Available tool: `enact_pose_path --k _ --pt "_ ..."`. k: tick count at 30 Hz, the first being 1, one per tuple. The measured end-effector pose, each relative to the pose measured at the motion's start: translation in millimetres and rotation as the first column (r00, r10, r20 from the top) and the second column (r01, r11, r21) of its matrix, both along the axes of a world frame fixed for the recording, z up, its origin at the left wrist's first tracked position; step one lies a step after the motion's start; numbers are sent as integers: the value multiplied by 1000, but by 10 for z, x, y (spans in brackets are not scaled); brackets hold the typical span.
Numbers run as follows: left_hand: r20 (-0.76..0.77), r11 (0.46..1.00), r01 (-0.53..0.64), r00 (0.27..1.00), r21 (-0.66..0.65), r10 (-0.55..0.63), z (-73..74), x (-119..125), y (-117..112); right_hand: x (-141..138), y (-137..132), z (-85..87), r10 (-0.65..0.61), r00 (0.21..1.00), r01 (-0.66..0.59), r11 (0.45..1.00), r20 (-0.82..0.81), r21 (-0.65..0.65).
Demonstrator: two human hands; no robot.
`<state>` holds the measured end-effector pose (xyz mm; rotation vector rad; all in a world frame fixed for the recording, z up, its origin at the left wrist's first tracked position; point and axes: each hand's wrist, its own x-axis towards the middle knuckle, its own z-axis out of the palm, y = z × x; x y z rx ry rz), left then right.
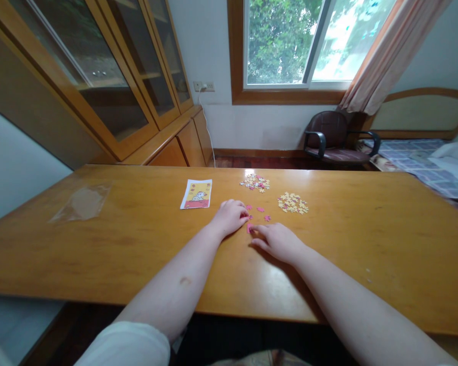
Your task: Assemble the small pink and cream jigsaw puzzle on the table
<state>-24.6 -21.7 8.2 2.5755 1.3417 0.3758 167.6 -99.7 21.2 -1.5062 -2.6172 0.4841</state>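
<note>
My left hand (231,216) rests on the wooden table, its fingers curled together at a small pink jigsaw piece (251,217); whether it grips that piece is hard to make out. Just in front of it, the index finger of my right hand (277,240) touches another pink puzzle piece (249,229), with thumb and finger apart. Two loose pink pieces, one jigsaw piece (260,209) and a second jigsaw piece (267,218), lie flat nearby. Farther back is a pile of mixed pieces (255,182), and to the right a pile of yellow pieces (293,203).
A picture card (197,194) with a white animal on yellow and pink lies left of my hands. At the table's left is a clear plastic bag (84,203). Beyond the table (137,254) stand a glass-door cabinet (152,76), an armchair (330,134) and a bed (423,160).
</note>
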Motion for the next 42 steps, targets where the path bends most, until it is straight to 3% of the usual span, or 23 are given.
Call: enact_pose_path --k 22,29,36,42 --pt "13 995 -14 1000 -97 16 35 30 -16 -2 9 10 -33 999 34 998 27 -50" --pt "66 982 -43 996 -185 56 39 39 -30 -5 1 26 -30 999 32 998 27 -54" --pt "252 925 -75 951 -372 178 17 12 -26 -3 4 20 -25 999 26 998 21 -53" --pt "208 912 -77 963 -402 172 -5 6 -15 4 5 6 -26 999 28 998 23 -53"
